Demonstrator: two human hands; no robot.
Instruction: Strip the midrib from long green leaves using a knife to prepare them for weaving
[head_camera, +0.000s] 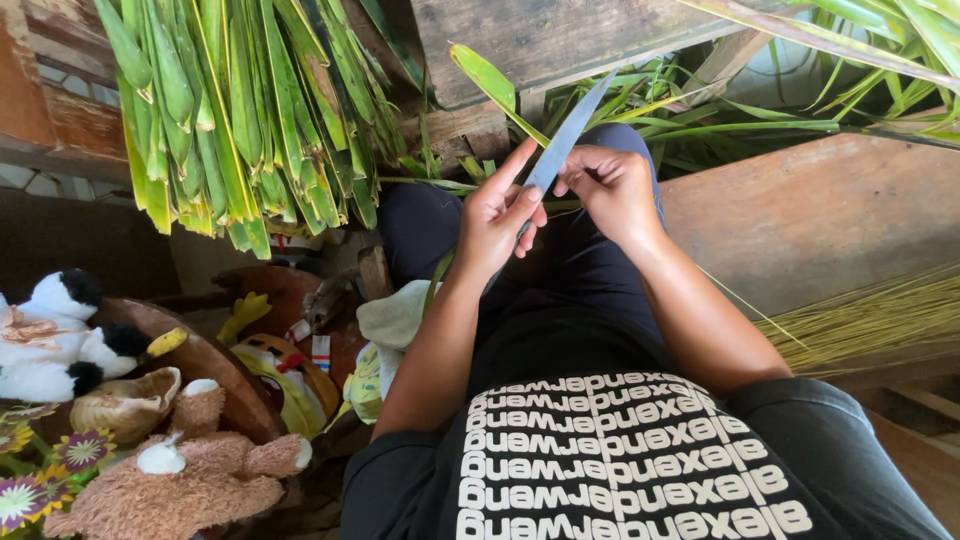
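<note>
My left hand (495, 215) is closed around the lower end of a long grey knife blade (572, 128) that points up and away, with the index finger stretched along it. My right hand (612, 188) pinches a narrow green palm leaf (492, 84) right against the blade's edge. The leaf slants up to the left from between my hands. A thin green strip (436, 272) hangs below my left wrist. Both hands are over my lap, which is covered in dark trousers.
A thick bundle of green palm leaves (240, 110) hangs at the upper left. A pile of thin yellowish leaf ribs (870, 320) lies on the wooden bench (800, 210) at the right. Plush toys (180, 475) and a basket (125, 405) sit at the lower left.
</note>
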